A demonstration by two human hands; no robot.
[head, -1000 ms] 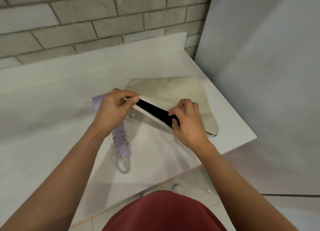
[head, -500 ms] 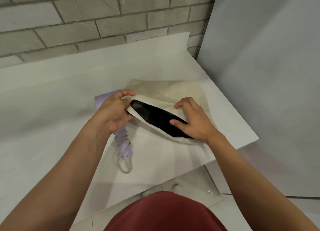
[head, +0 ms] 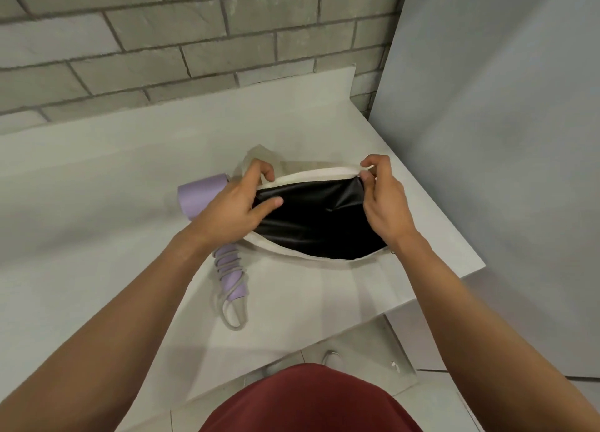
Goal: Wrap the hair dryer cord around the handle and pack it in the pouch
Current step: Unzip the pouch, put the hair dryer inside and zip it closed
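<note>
A beige fabric pouch (head: 319,173) with a shiny black lining lies on the white counter, its mouth pulled wide and facing me. My left hand (head: 233,204) grips the left end of the upper rim. My right hand (head: 383,198) pinches the right end of that rim between thumb and fingers. The lilac hair dryer (head: 199,196) lies on the counter left of the pouch, partly under my left wrist. Its grey cord (head: 227,269) is wound round the handle, with a loop sticking out past the handle's end.
The white counter (head: 97,204) runs left along a grey brick wall (head: 194,42). A grey panel (head: 503,139) rises at the right, just past the counter's corner. The counter's front edge is close to my body, with tiled floor below.
Both hands have pulled the pouch's upper rim up and away, so the mouth went from a narrow slit to a wide opening. My right hand shifted from the front lip to the far right end.
</note>
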